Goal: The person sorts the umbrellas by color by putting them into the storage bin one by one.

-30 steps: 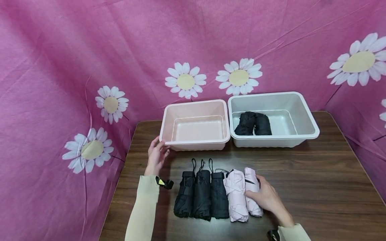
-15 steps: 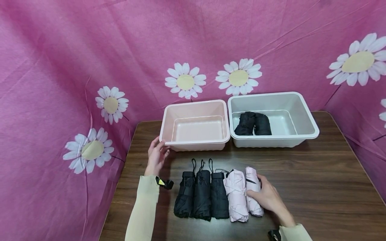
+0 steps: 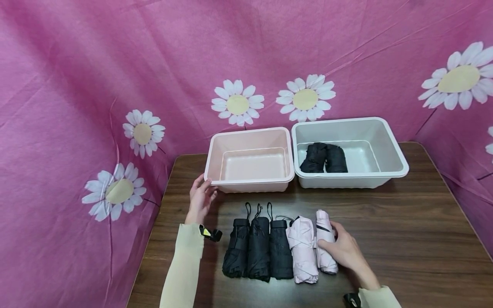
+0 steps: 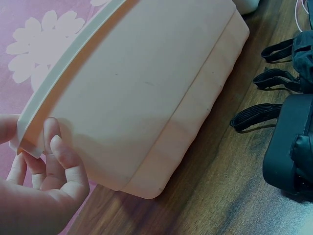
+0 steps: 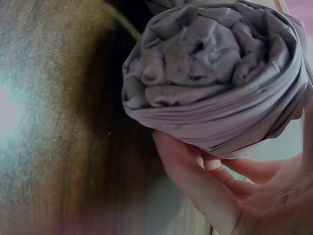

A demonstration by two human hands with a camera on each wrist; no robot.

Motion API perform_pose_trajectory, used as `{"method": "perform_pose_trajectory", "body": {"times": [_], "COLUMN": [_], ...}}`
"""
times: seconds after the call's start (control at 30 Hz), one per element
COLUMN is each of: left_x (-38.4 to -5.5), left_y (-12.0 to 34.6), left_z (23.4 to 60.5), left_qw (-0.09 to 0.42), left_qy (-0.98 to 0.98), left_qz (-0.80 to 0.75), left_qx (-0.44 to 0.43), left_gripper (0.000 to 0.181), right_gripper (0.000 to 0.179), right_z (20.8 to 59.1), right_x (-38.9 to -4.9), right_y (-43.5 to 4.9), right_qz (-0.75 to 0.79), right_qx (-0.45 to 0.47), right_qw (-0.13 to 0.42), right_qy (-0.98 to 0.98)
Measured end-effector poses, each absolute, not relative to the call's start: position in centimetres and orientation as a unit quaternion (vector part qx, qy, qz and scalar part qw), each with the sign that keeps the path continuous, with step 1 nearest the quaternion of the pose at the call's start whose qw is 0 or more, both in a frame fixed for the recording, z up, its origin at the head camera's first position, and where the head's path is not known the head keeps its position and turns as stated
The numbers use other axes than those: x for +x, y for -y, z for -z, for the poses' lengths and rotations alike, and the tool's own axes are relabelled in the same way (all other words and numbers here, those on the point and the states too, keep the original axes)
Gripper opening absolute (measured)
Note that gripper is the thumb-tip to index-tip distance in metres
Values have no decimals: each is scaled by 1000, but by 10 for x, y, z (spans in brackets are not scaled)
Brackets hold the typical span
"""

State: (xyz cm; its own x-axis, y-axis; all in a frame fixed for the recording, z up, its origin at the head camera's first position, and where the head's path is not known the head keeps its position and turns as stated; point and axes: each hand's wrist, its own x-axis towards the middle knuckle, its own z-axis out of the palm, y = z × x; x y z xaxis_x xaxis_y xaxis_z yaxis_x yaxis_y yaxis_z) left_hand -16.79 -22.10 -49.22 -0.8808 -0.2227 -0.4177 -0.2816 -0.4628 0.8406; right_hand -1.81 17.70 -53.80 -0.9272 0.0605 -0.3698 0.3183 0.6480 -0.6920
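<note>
My right hand (image 3: 345, 249) grips a folded pale pink umbrella (image 3: 324, 231) at the right end of a row on the table. In the right wrist view the rolled end of this umbrella (image 5: 205, 73) faces the camera, with the thumb against its side. A second pink umbrella (image 3: 303, 252) lies just left of it, a narrow gap between them. My left hand (image 3: 199, 201) holds the front left corner of a pink plastic bin (image 3: 250, 187); in the left wrist view the fingers (image 4: 53, 137) curl under its rim.
Several folded black umbrellas (image 3: 259, 250) with wrist loops lie left of the pink ones. A grey-white bin (image 3: 346, 182), holding two black umbrellas (image 3: 315, 158), stands right of the pink bin. Pink flowered cloth (image 3: 192, 51) hangs behind the wooden table (image 3: 404, 222).
My right hand has shifted the end pink umbrella slightly right and away from me, opening a gap beside its neighbour. The left hand has stayed at the bin's corner.
</note>
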Motion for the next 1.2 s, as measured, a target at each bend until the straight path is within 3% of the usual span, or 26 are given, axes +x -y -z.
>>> {"method": "perform_pose_trajectory", "body": {"times": [0.9, 1.2], "left_x": [-168, -169], "left_y": [222, 222], "left_z": [496, 495], "left_qw": [20, 18], "left_qy": [-523, -523], "left_qz": [-816, -817], "left_qx": [-246, -242], "left_gripper": [29, 27], "right_gripper": [60, 52], "right_z": [496, 487], "right_x": [-25, -30], "right_y": [-192, -192], "right_qz": [600, 655], "right_qx": [143, 150], "right_qw": [183, 153], "right_qy": [-765, -725]}}
